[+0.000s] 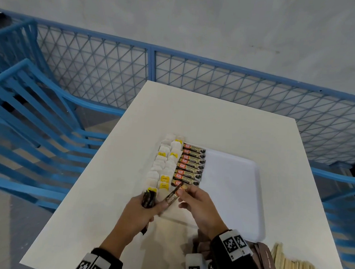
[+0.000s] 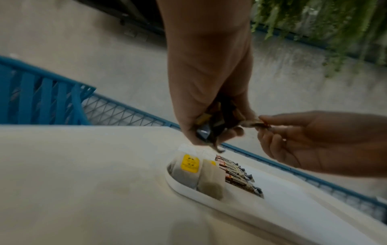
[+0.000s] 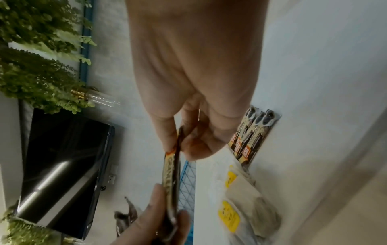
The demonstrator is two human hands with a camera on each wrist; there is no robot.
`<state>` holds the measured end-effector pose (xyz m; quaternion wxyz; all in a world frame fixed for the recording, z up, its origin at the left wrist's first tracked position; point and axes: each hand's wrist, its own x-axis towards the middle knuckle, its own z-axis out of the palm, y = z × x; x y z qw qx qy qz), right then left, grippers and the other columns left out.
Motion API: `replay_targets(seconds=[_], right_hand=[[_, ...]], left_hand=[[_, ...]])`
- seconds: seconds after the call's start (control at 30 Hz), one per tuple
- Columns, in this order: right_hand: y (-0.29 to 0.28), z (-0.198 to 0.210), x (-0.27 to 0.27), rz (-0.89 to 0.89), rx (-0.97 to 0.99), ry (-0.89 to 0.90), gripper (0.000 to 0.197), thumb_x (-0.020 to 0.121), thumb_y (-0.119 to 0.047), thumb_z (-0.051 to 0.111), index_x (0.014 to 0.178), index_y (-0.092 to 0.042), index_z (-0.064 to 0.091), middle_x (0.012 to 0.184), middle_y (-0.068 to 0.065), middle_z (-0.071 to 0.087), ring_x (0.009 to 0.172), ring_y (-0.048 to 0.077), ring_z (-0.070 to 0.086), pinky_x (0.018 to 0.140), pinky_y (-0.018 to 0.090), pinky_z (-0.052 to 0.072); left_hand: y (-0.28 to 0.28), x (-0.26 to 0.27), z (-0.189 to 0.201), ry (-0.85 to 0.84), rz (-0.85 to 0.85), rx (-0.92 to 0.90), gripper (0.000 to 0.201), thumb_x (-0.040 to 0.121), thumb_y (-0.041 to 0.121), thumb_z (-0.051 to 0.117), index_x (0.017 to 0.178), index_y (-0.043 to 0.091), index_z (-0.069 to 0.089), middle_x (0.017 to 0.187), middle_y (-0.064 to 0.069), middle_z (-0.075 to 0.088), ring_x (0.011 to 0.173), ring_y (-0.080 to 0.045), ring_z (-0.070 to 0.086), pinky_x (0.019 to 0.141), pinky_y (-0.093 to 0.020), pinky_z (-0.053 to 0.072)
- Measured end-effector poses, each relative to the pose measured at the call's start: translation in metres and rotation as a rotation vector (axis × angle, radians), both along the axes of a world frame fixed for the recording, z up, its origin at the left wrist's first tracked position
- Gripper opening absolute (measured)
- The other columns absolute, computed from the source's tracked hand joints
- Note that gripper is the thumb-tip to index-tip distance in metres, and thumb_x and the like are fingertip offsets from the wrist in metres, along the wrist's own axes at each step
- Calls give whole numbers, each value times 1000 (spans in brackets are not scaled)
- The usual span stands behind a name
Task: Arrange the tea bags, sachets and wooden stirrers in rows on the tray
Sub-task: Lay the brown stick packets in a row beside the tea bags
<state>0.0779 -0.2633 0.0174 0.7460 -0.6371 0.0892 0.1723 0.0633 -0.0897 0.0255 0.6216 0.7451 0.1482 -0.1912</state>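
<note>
Left hand (image 1: 142,206) curled apparently around several sachets (image 1: 148,198); right hand (image 1: 197,205) fingers (image 1: 182,193) pinch one sachet (image 1: 174,194).

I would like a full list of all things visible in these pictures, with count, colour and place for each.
White rectangular plastic tray: one, on the table; its right part is bare.
White square table: one, under the tray.
Tea bags with yellow tags: two columns, white, at the tray's left side; exact count unclear.
Dark coffee granule sachets: about eight in a row, right of the tea bags.
Wooden stirrers: a pale pile, near right corner of the table.
Blue slatted chair: one, left of the table.
Blue mesh fence: behind the table.
Left hand: grips a bundle of sachets.
Right hand: pinches one sachet from the bundle.
</note>
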Motion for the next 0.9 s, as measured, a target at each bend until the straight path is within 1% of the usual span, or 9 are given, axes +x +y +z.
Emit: replay_targets(seconds=[0.1, 0.23, 0.33, 0.4, 0.53, 0.6, 0.67, 0.8, 0.9], right_hand=[[4, 4, 1, 69, -36, -34, 14, 97, -14, 44, 99, -9, 56, 91, -1, 68, 83, 12, 66, 77, 31, 55], [4, 10, -3, 267, -311, -154, 10, 99, -27, 39, 93, -26, 46, 86, 2, 60, 78, 29, 66, 79, 47, 55], [7, 14, -7, 375, -306, -149, 11, 99, -23, 39, 94, -29, 47, 76, -4, 54, 59, 16, 62, 54, 31, 52], [9, 15, -10, 395, -328, -160, 8, 98, -24, 44, 95, -28, 51, 74, -5, 54, 52, 9, 57, 46, 21, 44], [3, 7, -13, 301, -233, -62, 11, 91, -19, 58, 100, -23, 54, 82, -2, 58, 58, 11, 59, 55, 19, 47], [-3, 3, -15, 244, -158, -10, 15, 89, -9, 60, 101, -18, 56, 86, 0, 59, 66, 12, 63, 63, 21, 50], [-10, -1, -16, 190, -126, 20, 15, 88, -1, 58, 99, -11, 59, 84, 6, 63, 69, 11, 65, 69, 20, 52], [-20, -11, -10, -44, -92, 81, 16, 85, 6, 58, 98, -3, 62, 81, 12, 66, 68, 15, 64, 64, 21, 52], [-33, -24, -2, -275, -121, 143, 16, 83, 6, 62, 97, 1, 59, 78, 13, 67, 65, 19, 63, 60, 23, 50]], left_hand=[[-4, -3, 5, -8, -149, 72, 16, 79, 26, 73, 84, 11, 68, 55, 8, 60, 46, -5, 46, 44, -13, 37], [-6, -1, 12, -75, -12, 80, 13, 82, 32, 69, 79, 21, 66, 62, 3, 58, 52, -10, 48, 50, -19, 40], [-7, 2, 16, -96, 42, 18, 8, 83, 30, 68, 85, 22, 68, 67, 2, 63, 55, -10, 49, 55, -22, 43], [-7, 1, 16, -94, 44, -2, 7, 83, 26, 68, 83, 19, 69, 66, 2, 63, 55, -11, 49, 55, -21, 43], [-1, 1, 11, -83, 121, -17, 8, 83, 17, 69, 77, 11, 67, 55, 3, 55, 54, -14, 45, 50, -20, 39], [4, 2, 7, -72, 196, -20, 9, 84, 15, 68, 80, 7, 66, 50, 2, 49, 52, -15, 42, 45, -21, 36], [9, 3, 4, -46, 230, -34, 10, 84, 16, 68, 82, 7, 65, 50, 1, 47, 52, -15, 42, 48, -24, 35], [8, 1, 0, 47, 228, -111, 19, 84, 23, 68, 88, 7, 59, 56, -3, 46, 52, -15, 45, 57, -28, 39], [10, 2, -4, 130, 316, -219, 20, 84, 15, 67, 90, 8, 49, 63, -6, 44, 56, -16, 42, 63, -30, 43]])
